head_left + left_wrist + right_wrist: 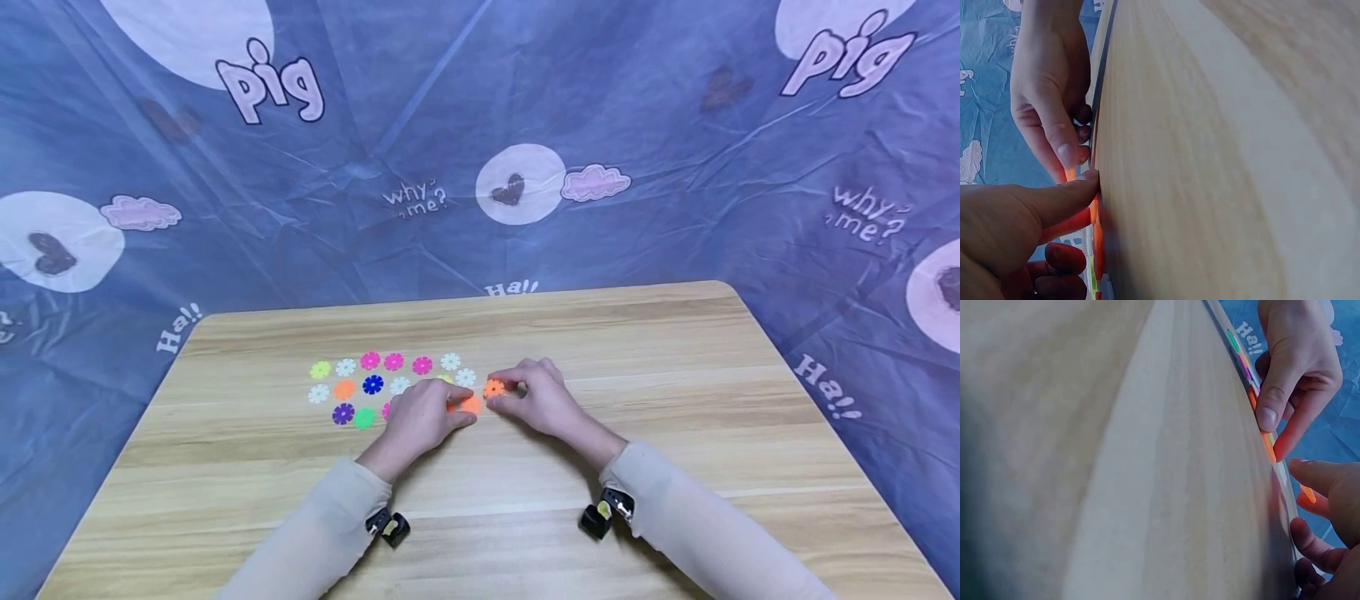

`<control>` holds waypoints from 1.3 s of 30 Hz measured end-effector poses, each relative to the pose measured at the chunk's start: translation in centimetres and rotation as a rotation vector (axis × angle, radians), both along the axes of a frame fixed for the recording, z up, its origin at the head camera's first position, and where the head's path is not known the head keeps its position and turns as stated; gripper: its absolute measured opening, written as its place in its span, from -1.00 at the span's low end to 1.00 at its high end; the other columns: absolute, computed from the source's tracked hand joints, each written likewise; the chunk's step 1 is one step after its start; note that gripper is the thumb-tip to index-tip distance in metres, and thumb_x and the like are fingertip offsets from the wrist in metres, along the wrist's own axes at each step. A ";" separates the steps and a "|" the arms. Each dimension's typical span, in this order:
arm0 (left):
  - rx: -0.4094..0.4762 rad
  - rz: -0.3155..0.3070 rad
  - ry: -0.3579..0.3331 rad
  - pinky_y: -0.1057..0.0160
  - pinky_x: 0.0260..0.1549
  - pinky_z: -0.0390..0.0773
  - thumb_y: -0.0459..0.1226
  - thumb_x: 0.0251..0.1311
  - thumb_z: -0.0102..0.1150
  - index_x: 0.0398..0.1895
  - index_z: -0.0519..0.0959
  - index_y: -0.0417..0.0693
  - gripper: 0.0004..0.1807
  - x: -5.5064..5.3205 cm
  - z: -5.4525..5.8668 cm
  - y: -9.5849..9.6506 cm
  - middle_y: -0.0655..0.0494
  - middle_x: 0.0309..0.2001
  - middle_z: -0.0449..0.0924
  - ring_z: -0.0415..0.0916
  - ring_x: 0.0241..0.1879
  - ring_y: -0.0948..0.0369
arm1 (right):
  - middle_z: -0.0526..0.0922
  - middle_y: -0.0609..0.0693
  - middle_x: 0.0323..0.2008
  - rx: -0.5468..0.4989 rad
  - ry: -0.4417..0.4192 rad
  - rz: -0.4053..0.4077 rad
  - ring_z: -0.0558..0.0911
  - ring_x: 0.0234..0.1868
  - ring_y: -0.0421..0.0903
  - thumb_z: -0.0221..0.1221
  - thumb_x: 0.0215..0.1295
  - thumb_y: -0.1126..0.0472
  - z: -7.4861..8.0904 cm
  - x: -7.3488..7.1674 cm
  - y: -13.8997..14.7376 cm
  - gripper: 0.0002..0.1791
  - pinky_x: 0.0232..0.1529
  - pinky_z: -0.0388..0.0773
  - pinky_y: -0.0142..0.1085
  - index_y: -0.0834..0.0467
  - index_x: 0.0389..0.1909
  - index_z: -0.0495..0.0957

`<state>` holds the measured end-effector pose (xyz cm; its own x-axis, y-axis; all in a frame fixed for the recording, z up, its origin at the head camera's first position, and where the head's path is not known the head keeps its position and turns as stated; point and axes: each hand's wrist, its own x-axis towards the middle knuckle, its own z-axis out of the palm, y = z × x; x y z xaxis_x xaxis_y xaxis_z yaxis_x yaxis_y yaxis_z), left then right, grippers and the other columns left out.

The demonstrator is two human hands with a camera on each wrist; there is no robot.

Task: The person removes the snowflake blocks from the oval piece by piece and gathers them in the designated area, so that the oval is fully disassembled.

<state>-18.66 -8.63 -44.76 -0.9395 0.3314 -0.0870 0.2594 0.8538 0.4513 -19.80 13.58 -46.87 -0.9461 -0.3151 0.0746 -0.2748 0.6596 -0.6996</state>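
Flat, notched plastic snowflake discs lie in loose rows on the table. My right hand [542,398] pinches an orange snowflake disc [493,388] between thumb and forefinger; in the right wrist view this disc [1308,492] is tilted up on edge. Just left of it, the thumb and forefinger of my left hand [424,413] grip another orange snowflake disc [470,406] at opposite edges, close to the tabletop. The two hands face each other with a small gap between the discs. Part of the rows is hidden behind my left hand.
Left of the hands lie more discs, among them a dark blue disc [372,384], a purple disc [343,413], a green disc [364,417] and a pink disc [422,365]. The wooden table [675,358] ends at a blue patterned cloth [345,208] behind.
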 end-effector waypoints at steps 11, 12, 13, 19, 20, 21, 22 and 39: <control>0.013 0.002 0.014 0.00 -0.27 0.74 -0.05 0.23 0.59 0.12 0.82 0.13 -0.60 -0.1 0.0 0.1 0.09 0.14 0.82 0.77 0.15 -0.03 | 0.57 -0.04 -0.21 0.124 -0.001 -0.035 0.31 -0.18 -0.06 0.54 0.26 -0.02 -0.1 -0.4 -0.8 -0.49 -0.05 0.18 -0.17 -0.01 0.22 0.77; 0.012 0.002 0.016 0.00 -0.27 0.74 -0.05 0.23 0.59 0.12 0.83 0.13 -0.60 -0.1 0.0 0.1 0.09 0.13 0.83 0.77 0.14 -0.03 | 0.55 -0.04 -0.21 0.128 0.001 -0.036 0.31 -0.18 -0.06 0.54 0.26 -0.02 -0.1 -0.4 -0.9 -0.48 -0.06 0.17 -0.17 -0.01 0.23 0.76; 0.012 0.002 0.016 0.01 -0.28 0.74 -0.06 0.23 0.59 0.12 0.83 0.13 -0.61 -0.1 0.0 0.1 0.09 0.13 0.83 0.77 0.14 -0.03 | 0.54 -0.03 -0.20 0.132 0.005 -0.037 0.30 -0.18 -0.05 0.53 0.26 -0.02 0.0 -0.4 -0.9 -0.48 -0.06 0.17 -0.16 -0.01 0.23 0.76; 0.008 0.002 0.011 0.01 -0.26 0.74 -0.06 0.24 0.58 0.13 0.82 0.13 -0.61 -0.1 0.1 0.2 0.09 0.13 0.83 0.76 0.14 -0.04 | 0.53 0.00 -0.16 0.145 0.010 -0.034 0.30 -0.15 -0.03 0.52 0.29 -0.02 -0.1 -0.4 -1.0 -0.46 -0.03 0.18 -0.12 -0.01 0.28 0.73; 0.009 0.003 0.010 0.00 -0.26 0.74 -0.06 0.25 0.58 0.13 0.82 0.13 -0.61 -0.1 0.1 0.2 0.09 0.13 0.83 0.77 0.14 -0.04 | 0.53 0.00 -0.16 0.146 0.007 -0.035 0.30 -0.14 -0.02 0.51 0.30 -0.02 -0.2 -0.4 -1.0 -0.45 -0.03 0.18 -0.12 -0.01 0.29 0.72; 0.009 0.003 0.009 0.00 -0.26 0.74 -0.06 0.25 0.57 0.13 0.82 0.13 -0.61 -0.1 0.1 0.2 0.09 0.13 0.83 0.77 0.13 -0.03 | 0.52 0.00 -0.15 0.148 0.004 -0.036 0.30 -0.14 -0.02 0.51 0.31 -0.03 -0.3 -0.4 -1.0 -0.45 -0.03 0.18 -0.11 -0.01 0.30 0.72; 0.010 0.005 0.008 -0.01 -0.26 0.74 -0.06 0.25 0.57 0.13 0.82 0.14 -0.61 0.0 0.1 0.2 0.09 0.13 0.83 0.77 0.13 -0.03 | 0.52 0.00 -0.15 0.150 0.001 -0.038 0.29 -0.14 -0.02 0.50 0.32 -0.04 -0.3 -0.4 -1.0 -0.45 -0.03 0.17 -0.11 -0.01 0.31 0.71; -0.019 0.007 0.010 0.04 -0.28 0.70 -0.05 0.24 0.58 0.12 0.83 0.14 -0.62 0.1 0.1 0.2 0.09 0.13 0.83 0.77 0.09 -0.02 | 0.44 -0.02 -0.20 0.133 0.008 -0.047 0.24 -0.16 -0.02 0.49 0.34 -0.03 -0.9 -0.1 -1.1 -0.47 -0.07 0.14 -0.10 0.00 0.29 0.72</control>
